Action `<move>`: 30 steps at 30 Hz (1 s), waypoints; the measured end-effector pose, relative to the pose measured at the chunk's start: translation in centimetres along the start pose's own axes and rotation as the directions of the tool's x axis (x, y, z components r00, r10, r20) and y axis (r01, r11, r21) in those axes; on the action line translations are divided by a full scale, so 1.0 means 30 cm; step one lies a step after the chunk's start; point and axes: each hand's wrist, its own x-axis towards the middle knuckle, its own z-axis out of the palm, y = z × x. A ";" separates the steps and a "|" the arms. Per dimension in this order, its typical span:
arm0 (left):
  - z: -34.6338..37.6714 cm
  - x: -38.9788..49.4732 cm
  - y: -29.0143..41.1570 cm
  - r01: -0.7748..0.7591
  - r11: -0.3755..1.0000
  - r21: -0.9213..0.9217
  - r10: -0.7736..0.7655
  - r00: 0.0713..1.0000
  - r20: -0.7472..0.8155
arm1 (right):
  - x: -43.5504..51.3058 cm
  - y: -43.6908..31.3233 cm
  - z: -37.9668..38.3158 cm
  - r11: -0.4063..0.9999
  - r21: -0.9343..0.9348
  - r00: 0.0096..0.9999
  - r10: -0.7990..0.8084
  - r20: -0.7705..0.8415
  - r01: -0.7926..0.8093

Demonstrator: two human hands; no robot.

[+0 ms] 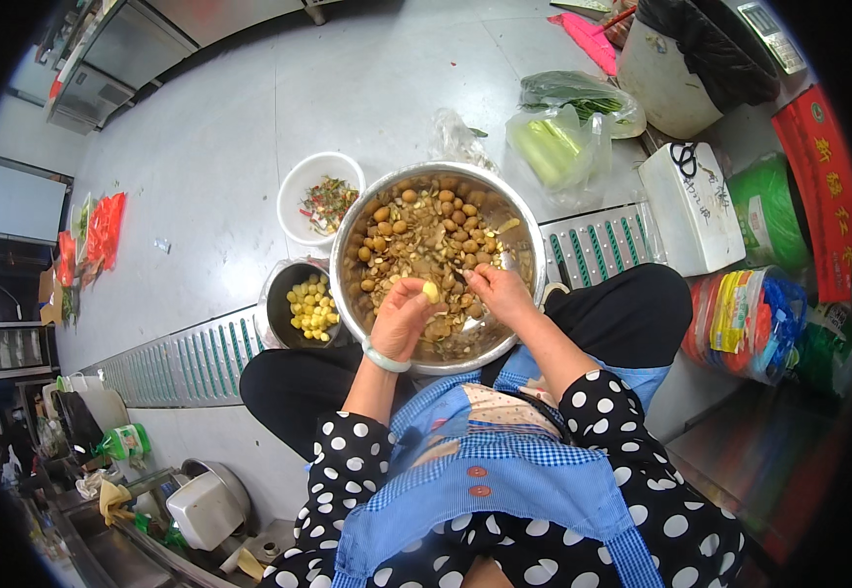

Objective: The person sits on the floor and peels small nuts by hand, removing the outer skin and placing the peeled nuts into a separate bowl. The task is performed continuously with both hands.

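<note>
My left hand [402, 317], with a pale bangle at the wrist, pinches a small peeled potato [431, 292] over a wide steel basin [343, 314]. Just right of it, my right hand [501, 294] is closed on a small dark-tipped tool [461, 273], mostly hidden by the fingers; it looks like a peeler or small knife. Inside the basin are many small unpeeled potatoes [457, 217] among wet peelings [426, 242]. Left of the basin, a dark-walled pot [279, 312] holds peeled yellow potatoes [313, 300].
A white bowl [285, 197] of vegetable scraps stands beyond the pot. Bagged green vegetables [555, 151] lie at the far right, near a white foam box [691, 213] with scissors [685, 159] on top. A slotted metal drain cover [176, 365] crosses the floor beneath.
</note>
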 end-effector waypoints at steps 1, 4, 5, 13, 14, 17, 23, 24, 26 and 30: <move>0.003 0.000 0.001 -0.010 1.000 -0.016 0.010 1.000 0.015 | 0.000 0.000 0.000 0.995 0.040 0.996 -0.094 0.003 0.093; 0.000 0.005 -0.004 -0.031 0.999 -0.020 0.030 0.998 -0.063 | -0.014 -0.004 0.009 0.967 0.041 0.968 -0.250 -0.025 0.251; -0.003 0.009 -0.008 -0.036 0.999 -0.026 0.033 0.996 -0.078 | -0.023 -0.006 0.013 0.961 0.070 0.964 -0.264 -0.032 0.266; -0.036 0.016 -0.027 -0.178 0.963 0.203 0.196 0.978 -0.076 | -0.008 0.020 0.018 0.984 0.050 0.985 -0.174 0.002 0.174; -0.035 0.015 -0.024 -0.204 0.953 0.224 0.220 0.974 -0.052 | 0.000 0.022 0.016 0.984 0.086 0.987 -0.159 -0.006 0.159; -0.032 0.014 -0.009 -0.159 0.972 0.174 0.171 0.984 -0.058 | 0.000 0.016 0.018 0.979 0.157 0.991 -0.132 0.019 0.128; -0.009 0.007 -0.001 -0.109 0.994 -0.021 0.109 0.994 -0.034 | -0.040 -0.018 0.015 0.945 0.142 0.949 -0.308 0.072 0.296; -0.006 0.003 0.000 -0.115 0.993 -0.029 0.113 0.992 -0.048 | -0.039 -0.018 0.013 0.947 0.143 0.950 -0.302 0.082 0.289; -0.010 0.000 0.006 -0.112 0.993 0.023 0.113 0.993 -0.037 | -0.028 -0.012 0.009 0.962 0.128 0.967 -0.249 0.051 0.241; -0.049 0.017 0.018 -0.192 0.981 0.035 0.194 0.980 -0.046 | 0.004 0.016 0.009 0.981 0.159 0.994 -0.107 -0.012 0.108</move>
